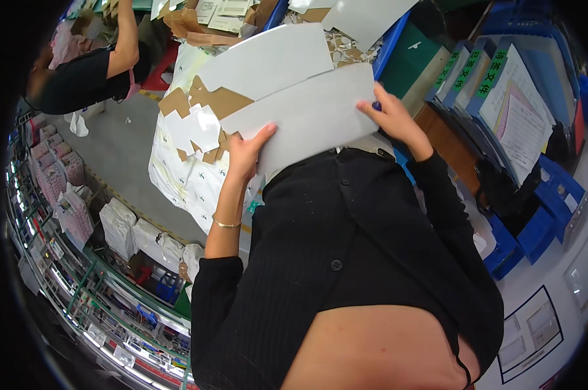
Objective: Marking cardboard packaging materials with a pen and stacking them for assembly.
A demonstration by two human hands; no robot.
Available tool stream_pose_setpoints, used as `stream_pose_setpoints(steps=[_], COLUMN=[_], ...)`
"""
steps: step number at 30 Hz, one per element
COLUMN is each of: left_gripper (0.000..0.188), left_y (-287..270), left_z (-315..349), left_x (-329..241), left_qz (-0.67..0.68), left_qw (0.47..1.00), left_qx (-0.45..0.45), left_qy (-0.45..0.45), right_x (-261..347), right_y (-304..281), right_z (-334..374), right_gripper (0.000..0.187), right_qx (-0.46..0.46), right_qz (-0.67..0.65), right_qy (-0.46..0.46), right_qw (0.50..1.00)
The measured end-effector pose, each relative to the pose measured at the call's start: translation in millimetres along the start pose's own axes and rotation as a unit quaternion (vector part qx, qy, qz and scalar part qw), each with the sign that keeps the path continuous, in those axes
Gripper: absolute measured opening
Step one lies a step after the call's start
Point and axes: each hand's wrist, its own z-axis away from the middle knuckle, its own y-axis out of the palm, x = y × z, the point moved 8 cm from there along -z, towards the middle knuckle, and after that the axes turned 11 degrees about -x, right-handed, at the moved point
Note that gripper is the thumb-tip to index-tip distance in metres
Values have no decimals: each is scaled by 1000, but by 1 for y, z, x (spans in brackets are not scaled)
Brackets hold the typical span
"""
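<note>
In front of my waist I hold a wide white cardboard sheet (313, 114) between both hands, tilted with its right end farther away. My left hand (248, 151) grips its lower left edge, thumb on top. At the right end my right hand (393, 116) is closed on the same sheet, and a small dark blue thing, perhaps a pen, shows by its fingers. Just beyond lies another large white sheet (268, 62). Left of the sheets are torn pieces of brown and white cardboard (200, 120) on white printed wrapping (183, 175).
A blue-edged bin (393, 40) with small cardboard scraps stands beyond the sheets. Upright blue file folders (495, 91) and blue trays (534, 227) are at the right. Another person (89, 81) works at the far left. Bagged goods (118, 224) line the left side, near shelving (112, 325).
</note>
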Motion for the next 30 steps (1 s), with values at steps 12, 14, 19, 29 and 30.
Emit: stream_pose_setpoints(steps=[12,14,19,29,30], left_gripper=[44,44,43,39,39], left_y=[31,33,32,33,32], left_z=[-69,-68,-62,-54,-55], left_x=[67,70,66,59,59], left_qz=[17,18,20,-4,6], left_qw=[996,996,995,994,994], left_qx=[-88,-89,-91,-90,-84], left_qy=[-10,-10,21,64,70], right_x=[-37,-39,-35,-17,-18], right_y=[-69,-57,-54,-34,-36], right_z=[8,12,23,12,6], right_gripper=[31,30,26,17,16], right_qx=[-360,-357,-396,-373,-369], right_qz=[-325,-305,-242,-180,-198], right_qy=[27,6,-89,-89,-64], right_qw=[874,883,882,906,906])
